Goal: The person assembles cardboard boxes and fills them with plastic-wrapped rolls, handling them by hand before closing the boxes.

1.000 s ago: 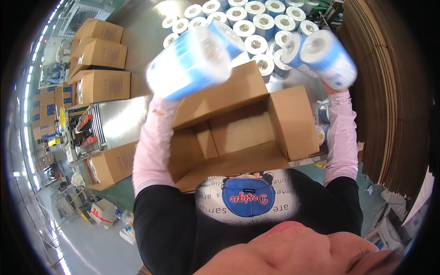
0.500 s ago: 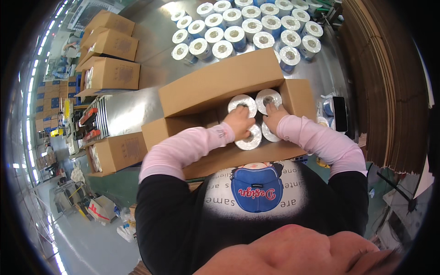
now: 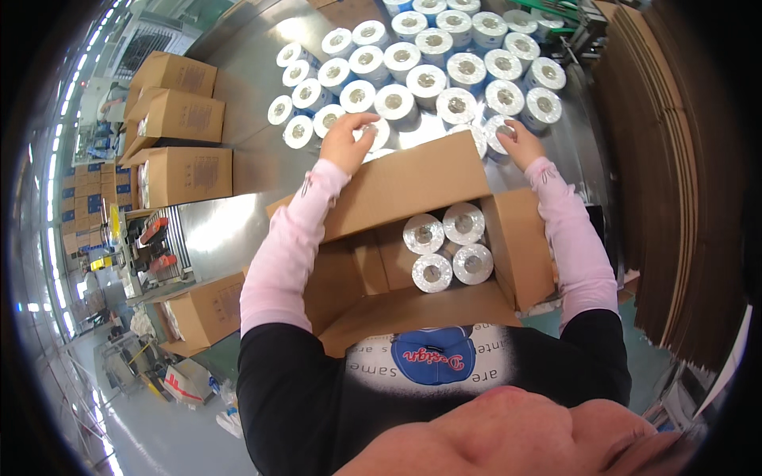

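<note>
An opened cardboard box [image 3: 413, 178] stands in front of me with its flaps raised. Several plastic-wrapped white rolls [image 3: 432, 272] stand on end inside, grouped in its right part, their cores facing up. Beyond the far flap, my left hand [image 3: 348, 143] is open, thumb and fingers apart, over a wrapped roll [image 3: 376, 136] at the near edge of a large group. My right hand [image 3: 521, 146] is farther right with fingers curved and parted, by another roll [image 3: 498, 131] of that group. Whether either hand touches its roll is hard to tell.
Many wrapped rolls with blue sides [image 3: 427, 80] stand on the metal table [image 3: 226, 230]. Filled cardboard boxes [image 3: 186, 176] line the left side, beside a roller conveyor [image 3: 171, 246]. Flat cardboard sheets [image 3: 651, 182] are stacked at the right. Green machine parts [image 3: 548, 9] stand at the far right.
Both hands have left the rolls inside the box and moved away from me, over the far flap to the rolls on the table. The view has shifted, so the box appears lower.
</note>
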Demonstrator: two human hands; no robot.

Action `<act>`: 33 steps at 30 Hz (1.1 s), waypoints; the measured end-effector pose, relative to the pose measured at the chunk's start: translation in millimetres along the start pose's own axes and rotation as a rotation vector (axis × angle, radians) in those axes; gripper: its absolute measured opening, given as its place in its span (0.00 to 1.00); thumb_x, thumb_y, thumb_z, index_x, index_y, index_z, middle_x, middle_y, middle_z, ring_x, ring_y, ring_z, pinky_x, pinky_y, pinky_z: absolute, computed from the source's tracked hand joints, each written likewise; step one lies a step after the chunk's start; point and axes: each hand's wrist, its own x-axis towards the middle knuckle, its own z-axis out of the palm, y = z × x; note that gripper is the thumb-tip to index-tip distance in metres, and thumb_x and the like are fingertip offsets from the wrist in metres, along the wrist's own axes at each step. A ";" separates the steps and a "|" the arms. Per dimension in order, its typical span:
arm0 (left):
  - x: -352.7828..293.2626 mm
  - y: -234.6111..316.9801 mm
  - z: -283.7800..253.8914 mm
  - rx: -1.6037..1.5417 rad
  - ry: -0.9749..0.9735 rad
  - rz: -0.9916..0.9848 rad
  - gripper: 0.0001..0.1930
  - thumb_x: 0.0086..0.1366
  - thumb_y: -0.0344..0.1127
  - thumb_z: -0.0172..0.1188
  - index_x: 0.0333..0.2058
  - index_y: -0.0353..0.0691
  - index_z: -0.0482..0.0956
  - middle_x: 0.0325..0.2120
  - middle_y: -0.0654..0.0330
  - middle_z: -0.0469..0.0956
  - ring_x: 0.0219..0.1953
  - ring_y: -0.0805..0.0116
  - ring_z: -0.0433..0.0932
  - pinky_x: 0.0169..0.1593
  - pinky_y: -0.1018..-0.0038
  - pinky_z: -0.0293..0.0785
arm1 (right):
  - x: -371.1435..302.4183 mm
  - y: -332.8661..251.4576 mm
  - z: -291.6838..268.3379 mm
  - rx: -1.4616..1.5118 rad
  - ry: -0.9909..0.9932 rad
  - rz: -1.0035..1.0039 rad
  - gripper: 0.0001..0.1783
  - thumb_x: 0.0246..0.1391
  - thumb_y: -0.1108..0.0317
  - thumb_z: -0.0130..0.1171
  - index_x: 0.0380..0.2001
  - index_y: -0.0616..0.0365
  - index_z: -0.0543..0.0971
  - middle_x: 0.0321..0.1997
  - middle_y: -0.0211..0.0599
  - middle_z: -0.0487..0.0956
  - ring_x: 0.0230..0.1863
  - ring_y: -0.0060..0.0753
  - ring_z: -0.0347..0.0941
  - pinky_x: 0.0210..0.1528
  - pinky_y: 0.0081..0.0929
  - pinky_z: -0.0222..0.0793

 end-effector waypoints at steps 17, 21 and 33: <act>8.7 -114.5 83.7 0.875 -0.658 -0.068 0.30 0.46 0.46 0.70 0.53 0.60 0.77 0.55 0.54 0.66 0.61 0.52 0.62 0.61 0.61 0.64 | 9.4 -7.8 74.8 -0.579 0.015 0.004 0.24 0.44 0.51 0.66 0.47 0.44 0.79 0.48 0.50 0.72 0.57 0.51 0.64 0.67 0.53 0.45; 15.3 -88.9 74.1 0.989 -0.749 -0.259 0.26 0.46 0.46 0.69 0.48 0.59 0.81 0.53 0.56 0.70 0.59 0.56 0.67 0.59 0.62 0.67 | -12.9 13.2 82.3 -0.553 0.091 0.023 0.23 0.46 0.51 0.64 0.46 0.45 0.80 0.46 0.51 0.73 0.52 0.53 0.68 0.64 0.54 0.50; -150.7 -17.3 -148.1 -0.659 -0.107 -0.071 0.17 0.59 0.35 0.63 0.45 0.34 0.78 0.39 0.61 0.80 0.39 0.74 0.76 0.45 0.75 0.74 | -145.1 -149.1 -134.8 0.344 0.035 -0.695 0.15 0.49 0.66 0.59 0.42 0.57 0.79 0.42 0.39 0.77 0.46 0.36 0.74 0.51 0.31 0.67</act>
